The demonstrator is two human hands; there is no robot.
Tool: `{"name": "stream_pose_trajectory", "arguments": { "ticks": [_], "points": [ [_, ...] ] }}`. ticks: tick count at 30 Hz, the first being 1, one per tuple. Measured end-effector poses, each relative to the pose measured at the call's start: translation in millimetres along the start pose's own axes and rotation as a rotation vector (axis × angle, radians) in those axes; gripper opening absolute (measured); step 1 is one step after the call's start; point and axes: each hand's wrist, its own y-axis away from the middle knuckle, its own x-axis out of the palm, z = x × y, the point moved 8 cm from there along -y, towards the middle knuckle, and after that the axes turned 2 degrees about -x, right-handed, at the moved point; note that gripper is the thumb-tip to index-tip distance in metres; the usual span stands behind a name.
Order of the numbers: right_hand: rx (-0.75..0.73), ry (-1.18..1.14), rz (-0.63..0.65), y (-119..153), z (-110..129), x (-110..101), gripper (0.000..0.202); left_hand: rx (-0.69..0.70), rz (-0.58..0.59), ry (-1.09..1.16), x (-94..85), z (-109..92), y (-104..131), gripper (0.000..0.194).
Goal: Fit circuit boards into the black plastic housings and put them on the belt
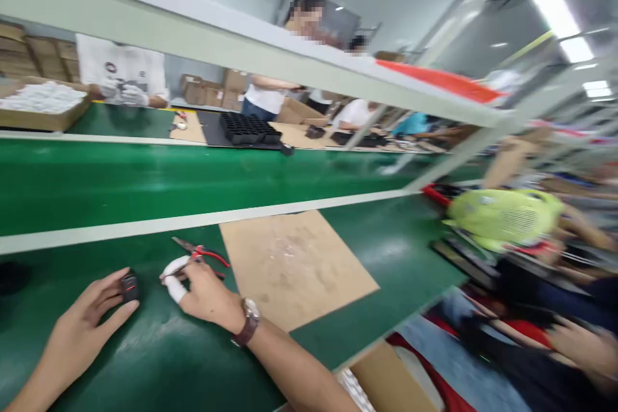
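At the lower left, my left hand grips a small black device between its thumb and fingers, just above the green work surface. To its right is my right hand, with white coverings on two fingers and a watch on the wrist. Its fingers are pinched together around a thin dark item too small to name. Right behind those fingers lie red-handled pliers, partly hidden by the hand. A brown cardboard sheet lies flat to the right of them.
Beyond a pale rail runs a green conveyor belt. On its far side are black trays, a box of white parts and several people. An open carton stands below the front edge. A yellow-green object is at right, near another person's arms.
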Motion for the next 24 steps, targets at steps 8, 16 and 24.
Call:
{"name": "stream_pose_trajectory", "arguments": {
  "ticks": [8, 16, 24],
  "points": [
    [-0.163, -0.248, -0.186, 15, 31, 7, 0.006, 0.131, 0.111, 0.002, 17.2, -15, 10, 0.052],
    [-0.162, -0.250, -0.206, 16, 27, 14, 0.006, 0.180, 0.121, -0.032, 19.2, -18, 14, 0.051],
    [-0.124, -0.299, -0.165, 14, 24, 16, 0.006, 0.220, 0.116, -0.098, 19.3, -25, 17, 0.050]
  ]
}}
